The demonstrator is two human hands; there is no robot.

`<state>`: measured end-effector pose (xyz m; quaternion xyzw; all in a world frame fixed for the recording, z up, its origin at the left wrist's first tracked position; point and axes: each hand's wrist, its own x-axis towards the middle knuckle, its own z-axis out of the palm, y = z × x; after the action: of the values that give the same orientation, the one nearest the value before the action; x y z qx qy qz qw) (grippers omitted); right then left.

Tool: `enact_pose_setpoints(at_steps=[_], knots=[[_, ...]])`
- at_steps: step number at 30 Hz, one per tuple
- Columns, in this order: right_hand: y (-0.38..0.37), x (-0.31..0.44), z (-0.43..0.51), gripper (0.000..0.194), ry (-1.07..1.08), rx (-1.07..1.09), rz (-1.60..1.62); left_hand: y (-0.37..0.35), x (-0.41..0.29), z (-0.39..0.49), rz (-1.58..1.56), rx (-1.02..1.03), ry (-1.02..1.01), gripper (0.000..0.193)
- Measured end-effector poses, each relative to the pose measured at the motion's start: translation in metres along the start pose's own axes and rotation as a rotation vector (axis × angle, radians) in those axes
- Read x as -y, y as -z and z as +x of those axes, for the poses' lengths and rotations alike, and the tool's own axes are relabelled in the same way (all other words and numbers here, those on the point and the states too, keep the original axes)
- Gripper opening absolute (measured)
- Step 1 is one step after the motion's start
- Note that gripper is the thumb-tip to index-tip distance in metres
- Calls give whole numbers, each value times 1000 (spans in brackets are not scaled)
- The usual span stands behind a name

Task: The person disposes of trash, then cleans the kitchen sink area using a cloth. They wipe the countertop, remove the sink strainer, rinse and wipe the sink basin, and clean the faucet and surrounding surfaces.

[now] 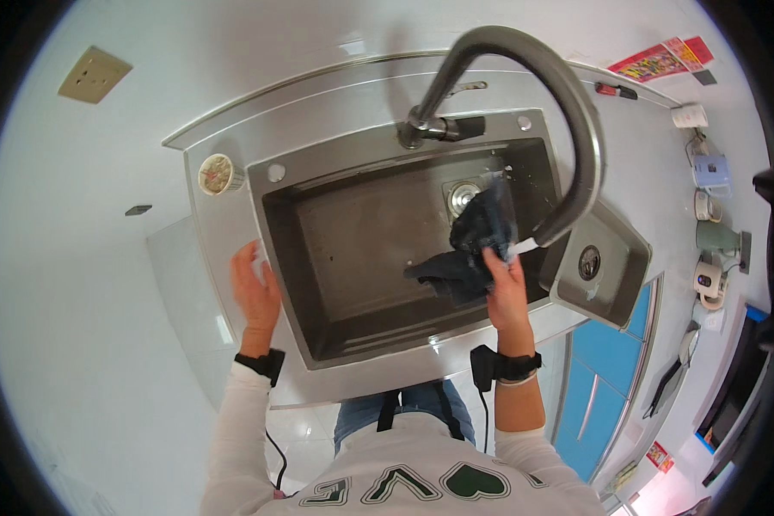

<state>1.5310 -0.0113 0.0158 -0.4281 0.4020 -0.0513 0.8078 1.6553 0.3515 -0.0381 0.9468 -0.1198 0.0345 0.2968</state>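
Observation:
My right hand (508, 290) grips a dark, wet cloth (467, 271) over the right half of a large dark sink (361, 258). The cloth hangs bunched and partly covers the drain strainer (463, 197). The white tip of the curved grey faucet (590, 148) comes down right beside my fingers, with water at the cloth. My left hand (256, 290) is over the counter just left of the sink rim, thumb and fingers curved apart. A small pale patch shows between them; whether it is a held thing I cannot tell.
A paper cup (219, 174) with something inside stands at the counter's back left. A small grey basin (596, 271) with its own drain adjoins the sink's right. Mugs and a blue pitcher (711, 172) line the right counter. Below are blue cabinet doors (593, 380).

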Motion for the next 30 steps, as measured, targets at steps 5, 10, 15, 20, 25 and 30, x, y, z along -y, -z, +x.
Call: enact_pose_setpoints(at_steps=[5,10,15,20,25,30], knots=[[-44,-72,51,39,368,-53,-685,-8,81,-56,379,1,95,58],[-136,-68,94,45,883,-196,-1014,-22,84,-68,473,2,145,62],[-166,-75,159,61,963,-290,-1781,-24,81,-64,396,4,138,61],[-124,-90,145,62,889,-203,-1724,-16,82,-66,373,15,190,62],[-1,-143,129,54,545,-209,-1191,-20,77,-59,305,-1,155,63],[-110,-109,98,58,865,-281,-1117,-16,81,-65,360,18,200,64]])
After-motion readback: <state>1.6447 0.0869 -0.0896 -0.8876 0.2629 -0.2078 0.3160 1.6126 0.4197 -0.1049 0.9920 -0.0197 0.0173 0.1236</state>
